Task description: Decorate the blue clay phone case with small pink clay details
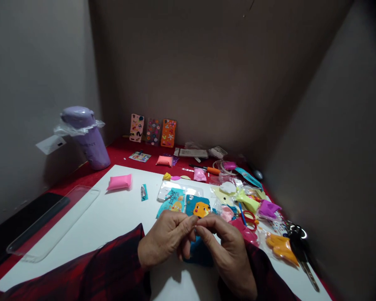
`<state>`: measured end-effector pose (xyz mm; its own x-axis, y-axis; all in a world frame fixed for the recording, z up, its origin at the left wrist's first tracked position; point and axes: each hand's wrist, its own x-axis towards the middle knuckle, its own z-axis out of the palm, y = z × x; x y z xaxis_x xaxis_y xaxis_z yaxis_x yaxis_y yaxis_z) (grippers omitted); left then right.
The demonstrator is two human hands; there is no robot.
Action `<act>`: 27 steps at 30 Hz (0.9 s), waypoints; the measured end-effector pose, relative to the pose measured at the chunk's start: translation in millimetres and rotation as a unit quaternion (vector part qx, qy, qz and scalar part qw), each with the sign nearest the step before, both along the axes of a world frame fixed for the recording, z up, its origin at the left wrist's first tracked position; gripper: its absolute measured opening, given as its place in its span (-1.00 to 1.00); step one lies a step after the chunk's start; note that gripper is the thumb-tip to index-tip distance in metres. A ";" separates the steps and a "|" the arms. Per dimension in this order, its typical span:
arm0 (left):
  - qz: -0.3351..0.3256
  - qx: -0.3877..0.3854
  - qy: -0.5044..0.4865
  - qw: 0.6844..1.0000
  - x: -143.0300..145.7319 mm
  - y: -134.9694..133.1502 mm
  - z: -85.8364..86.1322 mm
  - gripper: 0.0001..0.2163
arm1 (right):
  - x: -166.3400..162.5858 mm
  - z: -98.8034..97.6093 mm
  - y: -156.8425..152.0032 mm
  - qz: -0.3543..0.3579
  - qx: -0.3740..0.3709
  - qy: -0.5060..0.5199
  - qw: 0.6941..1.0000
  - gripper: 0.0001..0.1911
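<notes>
My left hand [167, 236] and my right hand [225, 248] meet above the white board, thumbs and fingertips pinched together. Whatever lies between the fingertips is too small or hidden to make out. Below them is a teal phone case [192, 200] with an orange face figure on it, its lower part partly covered by my hands. Just left of the case lies a light-blue printed packet [174, 200], overlapping a clear case [160, 193]. A small teal-and-silver sachet [144, 192] and a pink clay pack [119, 182] lie farther left.
Clay packs, such as a purple one [268, 209] and an orange one [282, 247], crowd the right, with red scissors [250, 220] and keys [297, 234]. A purple bottle [92, 144] stands at left. Three decorated cases [168, 133] lean at the back. A large clear tray-like case [72, 217] lies left.
</notes>
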<state>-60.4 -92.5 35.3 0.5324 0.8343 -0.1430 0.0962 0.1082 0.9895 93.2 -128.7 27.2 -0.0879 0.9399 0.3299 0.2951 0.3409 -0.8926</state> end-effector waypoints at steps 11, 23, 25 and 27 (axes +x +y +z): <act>-0.023 -0.050 -0.047 0.997 -1.0 3.6 1.7 -0.55 | 2.5 0.3 1.0 -0.010 -0.011 0.012 1.000 -0.84; -0.005 -0.078 -0.036 0.996 -0.9 4.1 1.6 -0.51 | 1.7 -5.6 0.6 -0.041 -0.030 0.052 0.997 -0.85; 0.002 -0.056 -0.026 0.998 -1.5 4.5 2.1 -0.51 | 1.2 -4.1 0.4 -0.042 -0.029 0.050 0.997 -0.83; 0.025 -0.015 -0.028 0.999 -2.6 4.9 4.0 -0.55 | 0.7 -2.4 -0.2 -0.042 -0.031 0.048 0.997 -0.81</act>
